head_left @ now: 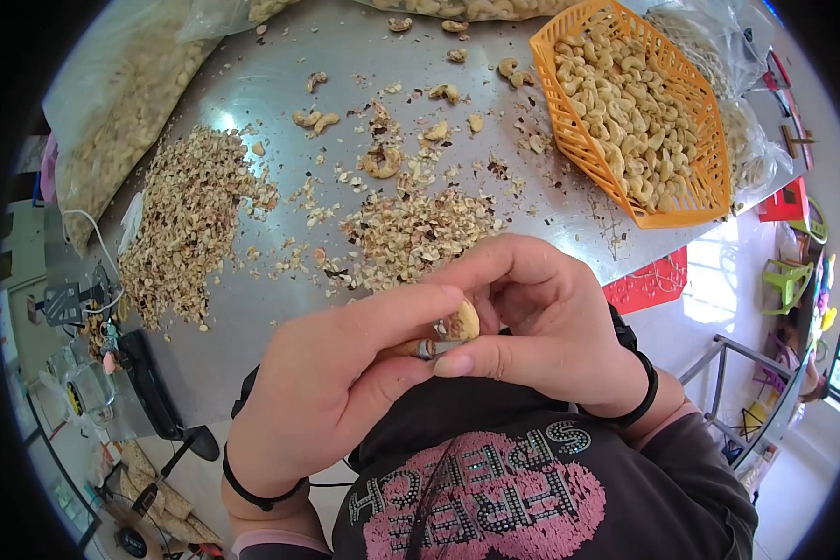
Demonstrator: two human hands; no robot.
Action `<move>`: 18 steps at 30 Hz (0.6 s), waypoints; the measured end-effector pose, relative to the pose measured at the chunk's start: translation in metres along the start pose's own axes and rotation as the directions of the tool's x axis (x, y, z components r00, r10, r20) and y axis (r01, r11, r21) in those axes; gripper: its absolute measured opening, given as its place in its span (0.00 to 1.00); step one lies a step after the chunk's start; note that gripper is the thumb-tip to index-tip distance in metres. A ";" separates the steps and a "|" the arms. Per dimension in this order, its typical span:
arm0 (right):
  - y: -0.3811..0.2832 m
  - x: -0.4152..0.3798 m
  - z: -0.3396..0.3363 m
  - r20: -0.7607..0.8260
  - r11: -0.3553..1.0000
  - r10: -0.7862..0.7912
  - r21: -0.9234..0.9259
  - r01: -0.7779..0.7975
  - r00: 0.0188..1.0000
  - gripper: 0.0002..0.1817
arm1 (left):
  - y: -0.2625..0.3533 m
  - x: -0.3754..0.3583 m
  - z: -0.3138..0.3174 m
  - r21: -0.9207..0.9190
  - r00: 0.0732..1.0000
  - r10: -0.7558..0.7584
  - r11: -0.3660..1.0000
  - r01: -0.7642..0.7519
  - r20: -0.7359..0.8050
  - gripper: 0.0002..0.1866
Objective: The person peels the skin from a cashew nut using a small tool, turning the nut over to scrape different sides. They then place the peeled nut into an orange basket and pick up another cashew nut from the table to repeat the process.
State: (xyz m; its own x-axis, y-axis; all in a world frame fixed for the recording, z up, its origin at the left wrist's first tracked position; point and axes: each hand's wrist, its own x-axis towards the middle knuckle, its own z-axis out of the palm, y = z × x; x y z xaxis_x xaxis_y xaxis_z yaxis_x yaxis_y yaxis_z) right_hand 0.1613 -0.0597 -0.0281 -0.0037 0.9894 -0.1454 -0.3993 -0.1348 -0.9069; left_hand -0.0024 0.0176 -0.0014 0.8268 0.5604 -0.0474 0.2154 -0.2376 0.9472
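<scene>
My left hand (331, 373) is closed around the wooden handle of a small knife (427, 349), whose short metal blade points right toward my right thumb. My right hand (555, 327) is curled and pinches a cashew nut (466, 320) just above the blade. My left index fingertip touches or nearly touches the nut, which has a pale yellow side and a brown patch. Most of the handle is hidden in my left palm. Right behind my hands lies a pile of cashew skin flakes (406, 233), with a loose curved cashew (381, 162) beyond it.
An orange plastic basket (558, 126) full of cashews stands at the back right of the metal table (285, 191). A larger flake heap (191, 215) lies left, beside a bag of cashews (126, 121). Several cashews are scattered toward the back. A red stool (649, 283) shows past the right edge.
</scene>
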 end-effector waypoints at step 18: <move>-0.001 -0.001 0.004 -0.049 0.999 0.007 0.037 -0.005 0.999 0.18 | -0.009 0.002 0.007 0.112 0.961 0.228 0.971 -0.212 -0.158 0.17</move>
State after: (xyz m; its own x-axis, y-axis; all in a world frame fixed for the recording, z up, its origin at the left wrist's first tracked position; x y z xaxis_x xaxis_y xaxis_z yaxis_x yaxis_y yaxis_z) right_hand 0.1578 -0.0605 -0.0257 0.0389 0.9845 -0.1707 -0.4330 -0.1374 -0.8908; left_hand 0.0015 0.0151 -0.0119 0.7617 0.6094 0.2204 0.0923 -0.4386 0.8939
